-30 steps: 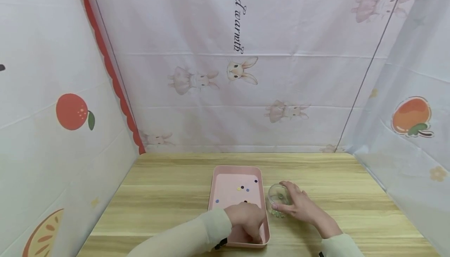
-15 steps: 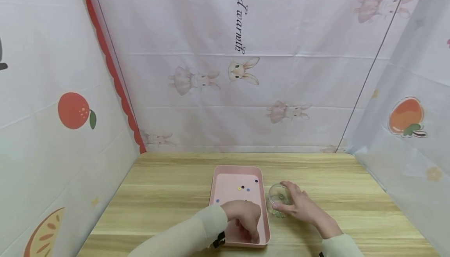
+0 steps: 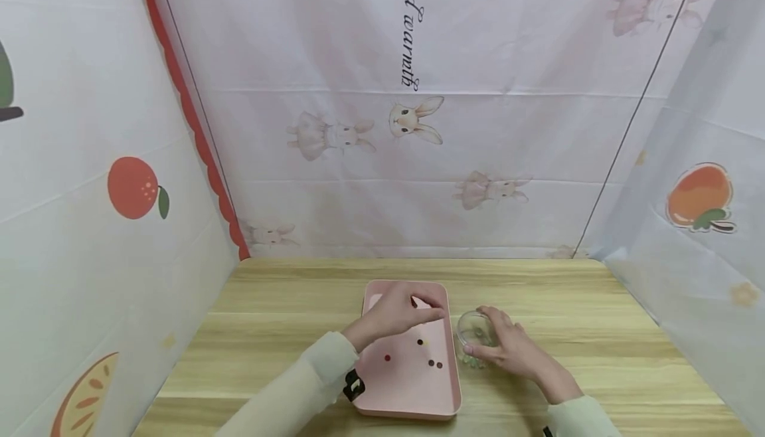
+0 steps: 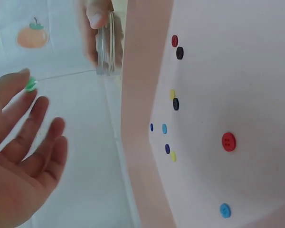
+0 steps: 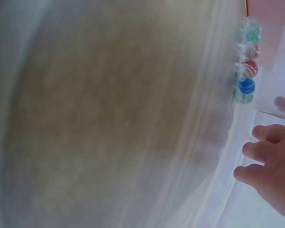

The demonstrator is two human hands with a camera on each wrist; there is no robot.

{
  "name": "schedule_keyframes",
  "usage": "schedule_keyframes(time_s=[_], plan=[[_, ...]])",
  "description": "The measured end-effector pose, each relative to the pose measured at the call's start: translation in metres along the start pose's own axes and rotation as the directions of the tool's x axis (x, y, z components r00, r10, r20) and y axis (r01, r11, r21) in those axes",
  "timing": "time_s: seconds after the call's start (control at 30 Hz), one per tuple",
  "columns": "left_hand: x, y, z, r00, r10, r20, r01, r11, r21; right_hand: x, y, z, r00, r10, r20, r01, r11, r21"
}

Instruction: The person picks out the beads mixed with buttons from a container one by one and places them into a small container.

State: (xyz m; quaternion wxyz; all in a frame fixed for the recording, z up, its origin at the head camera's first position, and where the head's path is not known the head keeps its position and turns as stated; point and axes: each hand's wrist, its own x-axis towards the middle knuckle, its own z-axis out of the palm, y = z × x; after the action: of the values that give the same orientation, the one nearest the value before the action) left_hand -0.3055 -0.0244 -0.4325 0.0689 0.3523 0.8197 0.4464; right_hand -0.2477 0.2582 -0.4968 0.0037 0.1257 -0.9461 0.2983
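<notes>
A pink tray lies on the wooden table, with several small buttons scattered in it. My left hand hovers over the tray's far end, fingers stretched toward the glass. In the left wrist view my left hand pinches a small green button at its fingertips. A clear glass stands just right of the tray. My right hand holds the glass, with thumb and fingers curled round it. Several coloured marbles show at the glass.
Printed fabric walls close in the table on the left, back and right. Bare wood stretches left of the tray and right of the glass. The tray's raised rim lies between my left hand and the buttons.
My left hand has lifted from the tray's near end and moved away toward the glass, uncovering buttons near the tray's middle. My right hand and the glass have stayed put.
</notes>
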Motion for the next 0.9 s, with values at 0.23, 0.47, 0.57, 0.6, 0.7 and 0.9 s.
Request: schedule_keyframes(time_s=[0.23,0.47,0.57,0.6,0.7,0.9], plan=[[-0.001,-0.004,0.002,0.996,0.001,-0.094,-0.007,0.998,-0.063,-0.001,-0.001,0.001,1.0,0.004,0.007,-0.004,1.0,-0.004],[-0.001,-0.007,0.004,0.992,-0.023,-0.123,0.008,0.993,-0.117,-0.002,-0.001,-0.001,1.0,0.003,0.016,-0.003,1.0,0.001],[-0.001,-0.005,0.008,0.991,-0.029,-0.128,0.012,0.991,-0.13,-0.004,0.001,-0.002,1.0,-0.003,0.021,0.003,1.0,0.002],[-0.001,-0.004,0.009,0.991,-0.03,-0.127,0.012,0.99,-0.138,-0.005,0.001,-0.002,1.0,-0.005,0.022,0.005,1.0,0.004],[0.0,-0.003,0.014,0.992,-0.026,-0.126,0.009,0.991,-0.136,-0.006,0.003,-0.003,1.0,-0.014,0.022,0.013,1.0,0.004],[0.004,0.001,0.027,0.993,-0.025,-0.115,0.01,0.991,-0.13,-0.011,0.006,-0.005,0.999,-0.027,0.025,0.027,1.0,0.007]])
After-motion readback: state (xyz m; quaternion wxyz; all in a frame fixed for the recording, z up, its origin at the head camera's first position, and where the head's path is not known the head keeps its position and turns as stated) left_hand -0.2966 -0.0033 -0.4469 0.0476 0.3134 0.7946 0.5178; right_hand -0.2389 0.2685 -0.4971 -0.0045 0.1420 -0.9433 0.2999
